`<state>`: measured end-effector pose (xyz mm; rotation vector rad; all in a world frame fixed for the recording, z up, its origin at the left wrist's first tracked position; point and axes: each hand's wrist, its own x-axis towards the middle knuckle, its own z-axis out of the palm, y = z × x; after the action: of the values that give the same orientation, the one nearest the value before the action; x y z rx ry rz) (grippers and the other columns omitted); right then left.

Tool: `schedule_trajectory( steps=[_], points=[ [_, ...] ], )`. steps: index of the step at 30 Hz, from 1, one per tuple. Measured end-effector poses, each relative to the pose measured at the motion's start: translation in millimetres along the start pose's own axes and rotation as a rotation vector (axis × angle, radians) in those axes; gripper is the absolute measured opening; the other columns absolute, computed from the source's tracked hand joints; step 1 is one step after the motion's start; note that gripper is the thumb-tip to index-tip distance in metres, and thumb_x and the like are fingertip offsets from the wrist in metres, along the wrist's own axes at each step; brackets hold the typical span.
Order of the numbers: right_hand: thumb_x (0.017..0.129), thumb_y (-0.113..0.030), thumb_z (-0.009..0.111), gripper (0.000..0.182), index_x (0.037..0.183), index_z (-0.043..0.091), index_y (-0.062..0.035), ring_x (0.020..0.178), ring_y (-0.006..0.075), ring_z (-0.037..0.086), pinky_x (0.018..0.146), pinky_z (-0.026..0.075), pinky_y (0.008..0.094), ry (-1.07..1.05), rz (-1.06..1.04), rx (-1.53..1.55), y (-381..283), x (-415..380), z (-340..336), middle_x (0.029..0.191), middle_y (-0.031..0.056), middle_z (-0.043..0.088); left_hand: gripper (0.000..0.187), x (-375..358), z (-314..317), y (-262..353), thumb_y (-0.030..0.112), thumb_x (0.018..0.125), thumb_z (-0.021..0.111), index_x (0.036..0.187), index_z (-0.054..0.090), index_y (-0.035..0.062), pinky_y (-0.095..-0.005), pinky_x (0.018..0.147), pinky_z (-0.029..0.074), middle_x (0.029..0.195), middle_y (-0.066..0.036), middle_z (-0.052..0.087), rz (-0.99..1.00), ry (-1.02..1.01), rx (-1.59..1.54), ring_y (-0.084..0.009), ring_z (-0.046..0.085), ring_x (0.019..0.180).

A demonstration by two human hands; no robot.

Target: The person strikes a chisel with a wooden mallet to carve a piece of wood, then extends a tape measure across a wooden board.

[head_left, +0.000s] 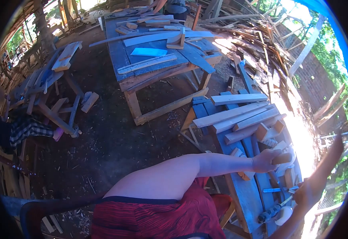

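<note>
My left hand (266,160) reaches over the near blue-grey bench (234,183), its fingers wrapped round a small wooden block (281,159). A crumpled white bag or cloth (285,164) lies beside and partly behind that block. At the bench's right side is my right hand (304,192), fingers closed round a long brown piece (330,160) that slants up and right; it looks like wood, but is blurred. Just left of this hand lies a blue-handled object (271,190). Lower down are a teal and dark tool (266,215) and a rounded white object (284,215).
Boards (237,98) and cut blocks cover the bench's far part. Beyond stands a larger table (122,83) with planks and a bright blue-white sheet (149,51). Scrap wood (257,36) is heaped behind. A person (30,129) sits left; another (176,7) is at the far table.
</note>
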<state>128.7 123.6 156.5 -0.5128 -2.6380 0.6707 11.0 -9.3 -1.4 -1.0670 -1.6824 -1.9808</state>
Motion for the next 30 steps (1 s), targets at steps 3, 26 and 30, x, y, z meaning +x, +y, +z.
schedule_trajectory(
  steps=[3,26,30],
  points=[
    [0.068,-0.014,0.063,0.049,0.114,0.051,-0.0028,0.097,0.0252,0.059,0.081,0.046,0.0347,-0.009,-0.133,-0.293,7.1,-1.2,23.5,0.103,0.0125,0.061,0.031,0.8,-3.3,3.8,0.003,0.074,0.064,0.103,0.054,0.0032,-0.0374,0.068,0.049,0.089,-0.018,0.062,-0.006,0.007,-0.032,-0.0346,0.064,0.082],
    [0.060,-0.019,0.071,0.067,0.120,0.047,-0.0030,0.077,0.0169,0.057,0.061,0.046,0.0265,0.049,-0.431,0.186,22.1,-38.0,47.1,0.094,0.0090,0.057,0.025,-6.6,0.3,3.2,0.006,0.076,0.065,0.099,0.054,0.0036,-0.0378,0.068,0.049,0.085,-0.016,0.063,-0.041,-0.028,0.039,-0.0316,0.065,0.082],
    [0.059,-0.019,0.071,0.068,0.120,0.048,-0.0018,0.075,0.0163,0.056,0.061,0.046,0.0267,-0.229,-0.105,0.682,18.9,-41.2,46.2,0.093,0.0092,0.056,0.030,-6.6,-2.1,1.9,0.007,0.076,0.066,0.104,0.056,0.0038,-0.0369,0.070,0.050,0.088,-0.015,0.064,-0.049,-0.059,-0.009,-0.0302,0.066,0.082]
  ],
)
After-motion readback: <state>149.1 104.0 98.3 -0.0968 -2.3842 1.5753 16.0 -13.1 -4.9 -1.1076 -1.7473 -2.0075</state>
